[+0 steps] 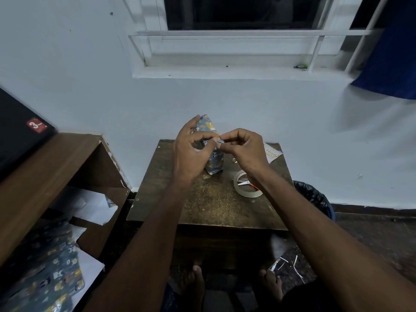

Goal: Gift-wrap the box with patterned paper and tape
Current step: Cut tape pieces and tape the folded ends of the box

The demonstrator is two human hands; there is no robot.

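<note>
A small box wrapped in blue patterned paper stands upright at the back of a small brown table. My left hand is curled around its upper part, fingertips on the top flap. My right hand pinches something small, thin and pale against the box's right side, thumb and forefinger meeting my left thumb; it looks like a strip of tape, though I cannot tell for sure. A clear tape roll lies on the table to the right, with small orange-handled scissors lying across it.
A paper scrap with writing lies at the table's back right. A wooden shelf unit stands left, holding white paper and more patterned paper. A black-lined bin sits right of the table. Paper slivers litter the floor near my feet.
</note>
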